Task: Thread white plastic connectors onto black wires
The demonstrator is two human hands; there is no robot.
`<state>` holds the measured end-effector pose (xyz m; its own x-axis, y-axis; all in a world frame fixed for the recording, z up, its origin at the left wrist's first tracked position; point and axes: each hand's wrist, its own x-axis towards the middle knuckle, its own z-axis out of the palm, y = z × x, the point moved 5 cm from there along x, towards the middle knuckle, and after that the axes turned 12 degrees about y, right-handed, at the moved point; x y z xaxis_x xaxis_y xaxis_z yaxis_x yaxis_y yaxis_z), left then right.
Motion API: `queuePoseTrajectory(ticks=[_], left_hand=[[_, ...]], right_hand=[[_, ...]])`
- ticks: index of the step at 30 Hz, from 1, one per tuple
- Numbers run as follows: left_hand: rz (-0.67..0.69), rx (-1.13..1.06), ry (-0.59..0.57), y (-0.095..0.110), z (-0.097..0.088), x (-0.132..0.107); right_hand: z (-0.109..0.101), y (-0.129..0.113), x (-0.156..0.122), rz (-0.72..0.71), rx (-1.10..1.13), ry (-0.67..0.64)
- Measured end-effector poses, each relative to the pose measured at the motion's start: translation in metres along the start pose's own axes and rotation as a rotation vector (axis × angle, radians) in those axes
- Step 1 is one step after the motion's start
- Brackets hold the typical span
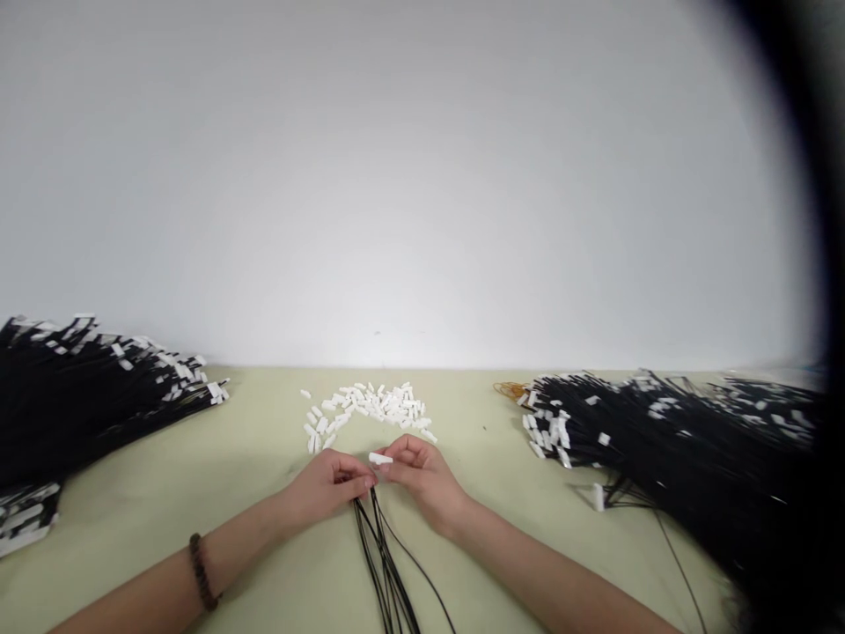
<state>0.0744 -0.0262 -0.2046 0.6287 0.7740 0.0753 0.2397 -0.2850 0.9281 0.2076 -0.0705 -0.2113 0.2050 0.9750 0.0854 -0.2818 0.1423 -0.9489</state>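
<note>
Head view: I note left hand curled palm-down, fingertips pinched on black wires; right hand opposite, thumb and forefinger clamped on white connector.

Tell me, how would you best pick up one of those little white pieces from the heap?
Probably pinch a stray white piece at the edge of the heap, across its long sides, coming straight down from above: it lies flat and apart on the table, oblong and narrow.
</note>
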Motion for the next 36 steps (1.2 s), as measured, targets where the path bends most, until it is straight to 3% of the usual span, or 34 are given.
queuePoseTrajectory(ticks=[5,9,14,20,26,32,36], left_hand=[[-0.052,-0.185,-0.069,0.001,-0.004,-0.001],[-0.113,-0.261,-0.021,0.001,-0.013,0.003],[-0.216,-0.185,-0.055,0.001,-0.011,0.002],[-0.207,-0.205,-0.111,0.009,-0.007,-0.003],[-0.229,-0.291,-0.088,0.002,-0.009,0.001],[-0.181,-0.197,-0.136,0.0,-0.008,0.001],[-0.15,-0.182,-0.124,0.002,-0.008,0.001]], right_hand=[[-0.005,0.001,0.005,0.044,0.15,0.046],[-0.007,0.004,0.007,0.108,0.196,0.043],[-0.005,0.003,0.005,0.128,0.171,0.008],[-0.007,0.003,0.003,0.088,0.142,0.03],[-0.011,0.006,0.007,-0.008,0.026,0.053],[-0.004,0.009,0.005,-0.026,-0.127,-0.06],[-0.003,0.011,0.005,-0.01,-0.187,-0.069]])
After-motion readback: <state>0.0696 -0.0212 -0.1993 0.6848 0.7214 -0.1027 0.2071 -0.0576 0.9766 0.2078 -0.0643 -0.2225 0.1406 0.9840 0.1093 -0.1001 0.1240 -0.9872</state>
